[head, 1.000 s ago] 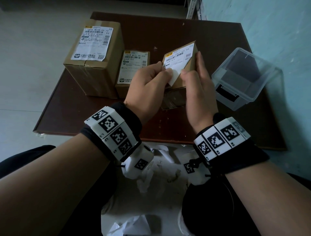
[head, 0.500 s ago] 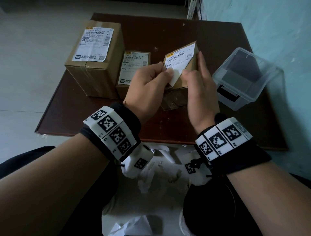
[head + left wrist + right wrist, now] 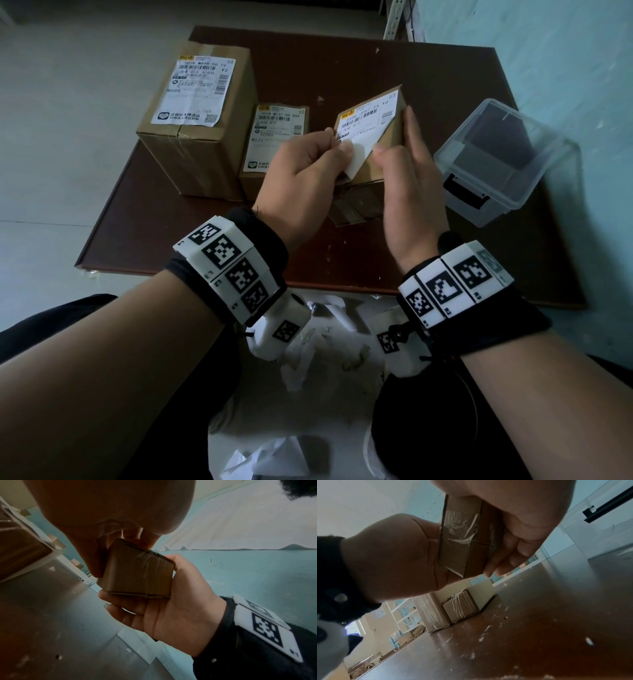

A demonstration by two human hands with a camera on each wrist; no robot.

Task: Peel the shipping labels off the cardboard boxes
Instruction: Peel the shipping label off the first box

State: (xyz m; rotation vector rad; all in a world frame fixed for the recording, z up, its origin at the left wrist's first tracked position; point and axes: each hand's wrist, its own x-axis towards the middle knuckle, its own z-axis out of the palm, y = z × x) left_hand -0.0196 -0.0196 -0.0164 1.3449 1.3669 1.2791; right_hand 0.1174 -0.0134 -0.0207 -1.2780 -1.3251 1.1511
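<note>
A small cardboard box (image 3: 390,137) is held above the table in my right hand (image 3: 404,157), thumb on the near face and fingers along the right side. Its white shipping label (image 3: 368,121) is partly lifted at the lower corner. My left hand (image 3: 337,147) pinches that loose corner between thumb and forefinger. The left wrist view shows the box (image 3: 139,573) from below, cradled in the right hand (image 3: 171,608). In the right wrist view the taped box (image 3: 467,536) sits between both hands. A large box (image 3: 191,154) and a medium box (image 3: 260,181) stand on the table, labels on top.
A clear plastic bin (image 3: 496,161) stands on the right of the brown table (image 3: 445,85), near the blue wall. A white bag (image 3: 325,359) with crumpled paper scraps lies below the table's near edge, between my arms. The large box's label (image 3: 198,90) is intact.
The left hand has drawn the lifted label corner slightly further off the small box. Both hands and the box stay in almost the same place.
</note>
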